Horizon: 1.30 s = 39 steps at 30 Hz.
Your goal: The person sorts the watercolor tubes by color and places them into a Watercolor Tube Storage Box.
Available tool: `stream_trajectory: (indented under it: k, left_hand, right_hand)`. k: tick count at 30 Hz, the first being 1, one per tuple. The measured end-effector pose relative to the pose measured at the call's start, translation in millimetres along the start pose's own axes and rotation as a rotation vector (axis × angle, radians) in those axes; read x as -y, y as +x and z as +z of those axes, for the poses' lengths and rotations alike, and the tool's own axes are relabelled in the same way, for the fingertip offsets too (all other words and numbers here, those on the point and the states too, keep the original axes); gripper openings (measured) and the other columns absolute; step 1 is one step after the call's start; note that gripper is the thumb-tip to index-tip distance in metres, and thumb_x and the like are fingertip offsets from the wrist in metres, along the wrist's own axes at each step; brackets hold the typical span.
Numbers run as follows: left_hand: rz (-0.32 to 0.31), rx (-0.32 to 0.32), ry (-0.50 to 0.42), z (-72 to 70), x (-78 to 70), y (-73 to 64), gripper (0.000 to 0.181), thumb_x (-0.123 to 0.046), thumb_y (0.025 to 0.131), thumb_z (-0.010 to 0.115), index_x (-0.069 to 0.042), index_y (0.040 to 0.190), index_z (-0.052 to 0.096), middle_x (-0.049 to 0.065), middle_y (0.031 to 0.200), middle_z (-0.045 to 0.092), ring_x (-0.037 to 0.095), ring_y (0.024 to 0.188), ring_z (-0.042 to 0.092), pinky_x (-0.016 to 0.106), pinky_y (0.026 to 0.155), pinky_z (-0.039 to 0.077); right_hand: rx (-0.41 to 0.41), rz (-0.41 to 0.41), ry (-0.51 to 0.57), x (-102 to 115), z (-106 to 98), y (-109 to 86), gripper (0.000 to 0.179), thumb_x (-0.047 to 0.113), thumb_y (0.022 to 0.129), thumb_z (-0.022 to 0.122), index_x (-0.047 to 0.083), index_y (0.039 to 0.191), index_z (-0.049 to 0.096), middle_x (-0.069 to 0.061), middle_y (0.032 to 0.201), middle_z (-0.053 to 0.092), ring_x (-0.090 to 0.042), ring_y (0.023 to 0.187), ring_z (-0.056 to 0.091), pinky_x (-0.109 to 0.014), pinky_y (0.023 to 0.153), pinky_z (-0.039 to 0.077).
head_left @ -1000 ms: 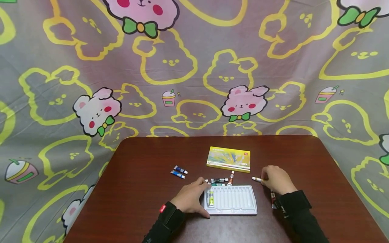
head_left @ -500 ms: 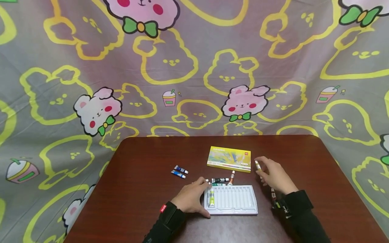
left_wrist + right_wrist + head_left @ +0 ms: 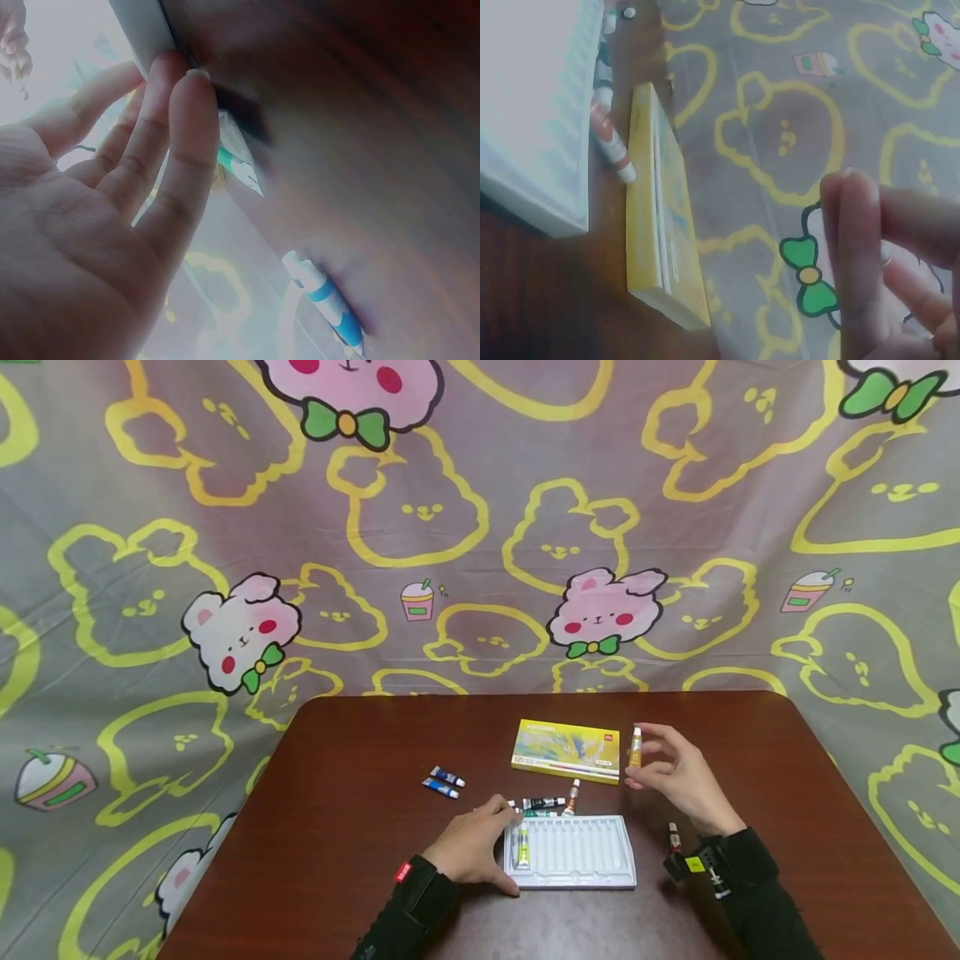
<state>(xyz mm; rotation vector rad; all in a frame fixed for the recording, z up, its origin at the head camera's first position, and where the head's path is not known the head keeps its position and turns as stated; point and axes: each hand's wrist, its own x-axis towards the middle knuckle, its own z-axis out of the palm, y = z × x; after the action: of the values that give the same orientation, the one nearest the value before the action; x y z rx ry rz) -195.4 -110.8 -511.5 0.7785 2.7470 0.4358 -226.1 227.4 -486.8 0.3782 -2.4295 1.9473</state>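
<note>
My left hand [image 3: 474,845] grips the left end of a white plastic paint tray [image 3: 577,883], thumb at the near edge and fingers at the far one. A yellow-green paint tube [image 3: 522,847] lies in a slot at the tray's left; the slots to its right hold nothing. Raised beside the yellow box, my right hand [image 3: 686,781] pinches a paint tube [image 3: 636,750] with an orange-yellow label, white cap up. In the right wrist view the fingers hide that tube. Behind the tray lie a black paint tube [image 3: 543,803], a green one [image 3: 540,814] and an orange-brown one [image 3: 573,797].
A yellow paint box [image 3: 566,752] lies at the back of the brown table [image 3: 360,743]. Two blue paint tubes [image 3: 442,782] lie left of the tray. Near my right wrist lies a dark red tube [image 3: 674,837]. A patterned cloth [image 3: 480,527] hangs behind the table.
My right hand has lifted the orange-yellow paint tube off the table, moved it toward the box and turned it upright, cap up. My left hand stays on the tray.
</note>
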Motion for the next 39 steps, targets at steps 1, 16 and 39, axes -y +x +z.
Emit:
stream_trajectory:
  k: [1,16,39]
  left_hand:
    - [0.002,-0.003,0.0,-0.2,-0.1,0.1,0.098,-0.062,0.052,0.087,-0.018,0.135,0.056,-0.002,0.122,0.05,0.012,0.097,0.053,0.042,0.087,0.051]
    - [0.006,-0.002,0.013,-0.9,-0.5,0.2,0.098,-0.062,0.053,0.087,-0.019,0.136,0.055,-0.002,0.124,0.05,0.012,0.098,0.053,0.041,0.087,0.051]
    - [0.011,0.003,0.012,-2.2,-1.5,-3.4,0.097,-0.061,0.055,0.087,-0.019,0.137,0.055,-0.002,0.125,0.049,0.012,0.098,0.053,0.043,0.088,0.051]
  right_hand:
    - [0.005,-0.01,0.009,0.7,0.6,0.2,0.075,0.003,0.081,0.076,0.008,0.144,0.037,-0.029,0.112,0.057,-0.032,0.08,0.071,-0.034,0.07,0.061]
    - [-0.057,-0.085,-0.096,11.2,5.4,-2.0,0.068,0.0,0.077,0.079,0.012,0.138,0.051,-0.023,0.106,0.066,-0.029,0.078,0.07,-0.019,0.068,0.058]
    - [0.066,-0.024,-0.081,2.1,23.4,-2.1,0.07,0.012,0.078,0.081,0.007,0.139,0.048,-0.022,0.102,0.065,-0.029,0.072,0.067,-0.033,0.066,0.062]
